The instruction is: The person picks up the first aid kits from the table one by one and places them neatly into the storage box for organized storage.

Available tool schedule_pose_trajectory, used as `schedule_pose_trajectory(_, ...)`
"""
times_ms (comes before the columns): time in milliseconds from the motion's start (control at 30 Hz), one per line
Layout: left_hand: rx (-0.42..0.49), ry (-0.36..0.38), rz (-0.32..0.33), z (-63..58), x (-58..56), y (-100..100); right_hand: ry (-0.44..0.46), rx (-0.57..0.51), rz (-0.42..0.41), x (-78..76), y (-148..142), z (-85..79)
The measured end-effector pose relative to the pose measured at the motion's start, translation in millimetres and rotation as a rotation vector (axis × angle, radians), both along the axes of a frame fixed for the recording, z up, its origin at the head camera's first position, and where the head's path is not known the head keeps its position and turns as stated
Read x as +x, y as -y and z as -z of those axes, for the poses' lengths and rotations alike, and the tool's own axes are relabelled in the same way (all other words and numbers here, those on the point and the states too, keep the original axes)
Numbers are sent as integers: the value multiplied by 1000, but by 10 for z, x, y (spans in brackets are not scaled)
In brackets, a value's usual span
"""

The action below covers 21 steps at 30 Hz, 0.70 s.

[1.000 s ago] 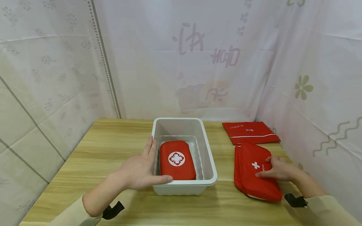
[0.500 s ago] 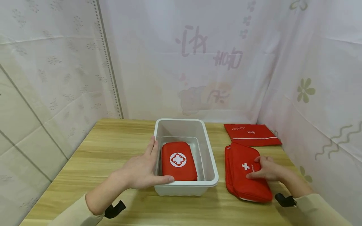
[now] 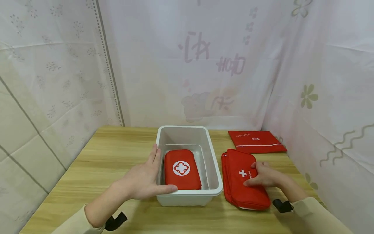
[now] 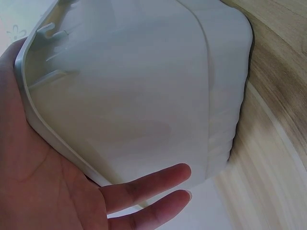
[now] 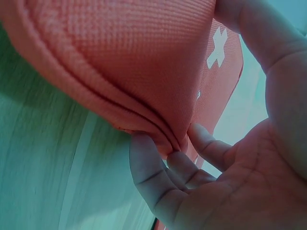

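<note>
My left hand (image 3: 144,180) lies at the near left corner of a white plastic bin (image 3: 196,192), thumb along the front rim and fingers stretched against its left side. In the left wrist view, two straight fingers (image 4: 156,184) reach across the bin's outer wall. Inside the bin sits a hard-looking red first-aid case (image 3: 181,180) with a white cross emblem. To the bin's right, my right hand (image 3: 264,177) grips a soft red first-aid bag (image 3: 238,188) by its right edge, thumb on top. In the right wrist view, fingertips (image 5: 146,153) curl at the bag's zipped edge.
Behind the bag, a flat red pouch (image 3: 257,141) with a white stripe lies on the wooden table (image 3: 117,152). Printed curtains (image 3: 152,81) enclose the back and sides.
My right hand has brought the first-aid bag leftward over the table, closer to the bin. The left hand keeps its place on the bin. The view shifts slightly.
</note>
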<state>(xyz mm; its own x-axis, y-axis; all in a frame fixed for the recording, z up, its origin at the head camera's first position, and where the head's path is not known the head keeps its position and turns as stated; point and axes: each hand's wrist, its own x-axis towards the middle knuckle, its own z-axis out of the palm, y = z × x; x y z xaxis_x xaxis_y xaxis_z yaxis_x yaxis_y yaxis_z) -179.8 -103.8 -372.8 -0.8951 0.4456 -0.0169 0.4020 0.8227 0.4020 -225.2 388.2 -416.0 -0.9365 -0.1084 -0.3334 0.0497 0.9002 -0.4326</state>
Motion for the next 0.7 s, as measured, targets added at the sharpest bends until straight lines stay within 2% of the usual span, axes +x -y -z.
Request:
schedule_pose_trajectory(167, 4, -3, -4, 9, 0, 13, -9, 15, -13, 1, 64, -48)
schedule_pose_trajectory(433, 2, 1, 19, -1, -42, -68, -15, 27, -5, 91, -19, -64)
schedule_pose_trajectory(700, 2, 7, -6, -4, -17, 2, -23, 3, -24, 48, 43, -36)
